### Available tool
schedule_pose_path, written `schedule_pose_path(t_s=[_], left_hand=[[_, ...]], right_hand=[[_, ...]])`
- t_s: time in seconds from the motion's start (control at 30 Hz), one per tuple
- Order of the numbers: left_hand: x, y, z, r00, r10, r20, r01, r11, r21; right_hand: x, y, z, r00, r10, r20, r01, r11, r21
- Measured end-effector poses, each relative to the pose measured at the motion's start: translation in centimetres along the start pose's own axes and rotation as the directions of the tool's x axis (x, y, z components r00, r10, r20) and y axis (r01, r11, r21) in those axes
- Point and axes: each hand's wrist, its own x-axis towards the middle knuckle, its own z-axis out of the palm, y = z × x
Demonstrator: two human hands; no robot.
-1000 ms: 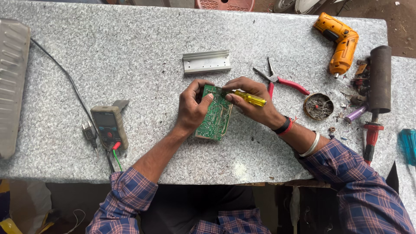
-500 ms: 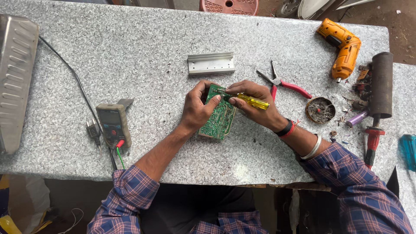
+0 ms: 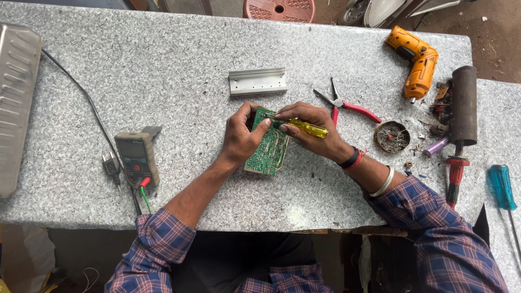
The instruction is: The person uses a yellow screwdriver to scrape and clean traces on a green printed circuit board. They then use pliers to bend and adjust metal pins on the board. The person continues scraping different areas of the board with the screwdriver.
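Left hand gripping green board steady on counter; right hand, at 3 o'clock, closed around yellow screwdriver, tip on board.

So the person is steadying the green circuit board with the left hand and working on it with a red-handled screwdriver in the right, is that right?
Not quite: the screwdriver in the right hand has a yellow handle, not a red one, as the head view shows. The rest holds: the left hand steadies the green circuit board on the table.
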Motion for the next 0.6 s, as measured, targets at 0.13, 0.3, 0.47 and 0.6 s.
schedule_pose_path(t_s=[0.13,0.3,0.47,0.6], left_hand=[[0.0,-0.2,0.0,0.999,0.038,0.002,-0.038,0.999,0.022],[0.2,-0.2,0.1,0.999,0.038,-0.020,-0.038,0.999,0.022],[0.2,-0.3,0.1,0.999,0.022,-0.032,-0.022,1.000,-0.004],[0.2,-0.4,0.1,0.999,0.020,-0.042,-0.020,1.000,0.000]], right_hand=[[0.2,-0.3,-0.2,1.000,-0.013,0.016,0.014,1.000,-0.014],[0.2,-1.3,-0.3,0.995,-0.095,0.040,0.099,0.990,-0.098],[0.4,-1.7,-0.5,0.993,-0.099,0.057,0.105,0.987,-0.121],[0.4,-1.6,-0.5,0.993,-0.101,0.065,0.108,0.986,-0.128]])
